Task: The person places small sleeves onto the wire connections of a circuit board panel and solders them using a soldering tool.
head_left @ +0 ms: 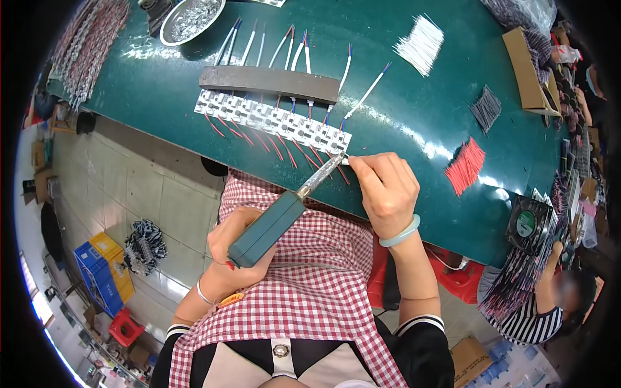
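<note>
My left hand [242, 242] is wrapped round the green handle of a soldering iron [268, 227]. The iron's metal tip rests at the right end of a white strip of small circuit boards [272, 121]. Beside that tip, my right hand [388, 187] pinches a short white wire [345, 161] between thumb and forefinger. Thin red wires [289, 154] stick out of the strip's near side. White wires with red and blue ends [349, 68] come out of its far side, beneath a dark grey bar [268, 83] lying across them.
On the green table [401, 129] lie piles of white [419, 45], grey [486, 108] and red wires [465, 166]. A metal bowl [192, 21] stands at the far left, a cardboard box [524, 71] and a fan [530, 223] at the right. Another person [540, 313] sits at lower right.
</note>
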Demonstrator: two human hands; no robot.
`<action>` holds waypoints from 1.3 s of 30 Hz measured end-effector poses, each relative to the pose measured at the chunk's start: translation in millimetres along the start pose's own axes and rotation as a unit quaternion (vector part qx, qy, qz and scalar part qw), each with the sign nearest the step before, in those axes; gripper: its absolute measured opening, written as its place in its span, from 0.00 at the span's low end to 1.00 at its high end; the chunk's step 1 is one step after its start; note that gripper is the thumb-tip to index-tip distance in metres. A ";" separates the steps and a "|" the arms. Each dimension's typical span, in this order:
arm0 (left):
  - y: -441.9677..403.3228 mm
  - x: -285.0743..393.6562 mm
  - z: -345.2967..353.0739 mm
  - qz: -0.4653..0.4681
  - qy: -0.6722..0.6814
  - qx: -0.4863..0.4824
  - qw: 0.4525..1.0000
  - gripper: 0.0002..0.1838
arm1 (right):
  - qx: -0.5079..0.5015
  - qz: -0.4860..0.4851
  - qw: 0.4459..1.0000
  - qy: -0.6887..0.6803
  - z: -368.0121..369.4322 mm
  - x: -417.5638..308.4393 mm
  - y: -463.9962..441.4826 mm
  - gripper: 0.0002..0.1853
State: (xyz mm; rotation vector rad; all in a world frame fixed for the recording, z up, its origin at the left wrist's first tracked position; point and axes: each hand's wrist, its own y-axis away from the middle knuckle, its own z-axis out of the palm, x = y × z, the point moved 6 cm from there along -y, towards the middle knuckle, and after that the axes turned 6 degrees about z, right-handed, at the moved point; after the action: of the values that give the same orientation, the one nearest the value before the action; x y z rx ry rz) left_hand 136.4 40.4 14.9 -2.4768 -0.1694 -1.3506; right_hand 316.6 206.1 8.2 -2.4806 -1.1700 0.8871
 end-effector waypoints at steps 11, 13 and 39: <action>0.6 -4.7 -0.1 0.017 -0.019 0.008 1.000 0.14 | -0.006 0.000 1.000 0.006 2.6 -0.9 -1.3 0.13; 2.2 -2.1 -1.3 0.028 -0.037 0.002 0.999 0.12 | -0.005 -0.002 1.000 0.007 3.1 -1.3 -1.2 0.13; 7.1 -5.1 -19.5 0.052 -0.042 0.052 0.996 0.13 | 0.004 -0.033 0.999 -0.040 10.7 -1.6 -10.3 0.16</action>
State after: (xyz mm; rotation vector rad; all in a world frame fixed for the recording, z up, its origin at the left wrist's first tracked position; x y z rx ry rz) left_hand 119.8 27.6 19.0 -2.4219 -0.1255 -1.1666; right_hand 302.9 211.2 5.3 -2.4058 -1.2620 0.9788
